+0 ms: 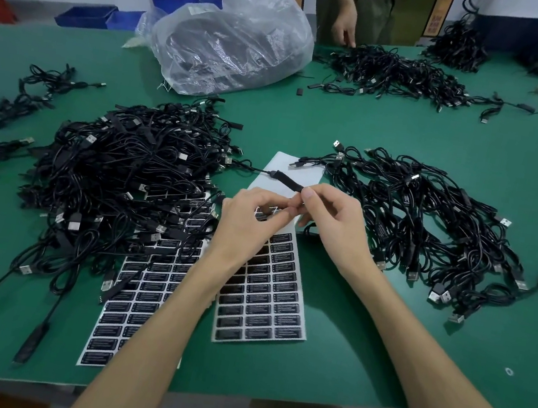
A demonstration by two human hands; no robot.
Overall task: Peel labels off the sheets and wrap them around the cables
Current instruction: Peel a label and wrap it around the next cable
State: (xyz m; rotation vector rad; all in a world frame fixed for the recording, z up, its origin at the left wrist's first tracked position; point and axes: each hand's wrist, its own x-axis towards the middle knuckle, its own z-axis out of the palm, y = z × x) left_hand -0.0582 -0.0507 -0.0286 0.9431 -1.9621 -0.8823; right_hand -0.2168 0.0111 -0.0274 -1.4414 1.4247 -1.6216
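Observation:
Two white sheets of black labels lie on the green table: one in the middle (277,295), partly peeled at its far end, and one to its left (142,310), half under a cable heap. My right hand (331,219) pinches the near end of a black cable's controller block (286,180) above the middle sheet. My left hand (251,218) meets it there with thumb and fingers curled, pinching at the same end; whether a label is between the fingers is hidden. The cable runs left into a big heap of black USB cables (133,177).
A second cable heap (430,223) lies right of my hands. More cables (393,72) lie at the far side, where another person's hand (346,28) reaches. A clear plastic bag (235,36) stands at the back. Loose cables (15,106) lie far left.

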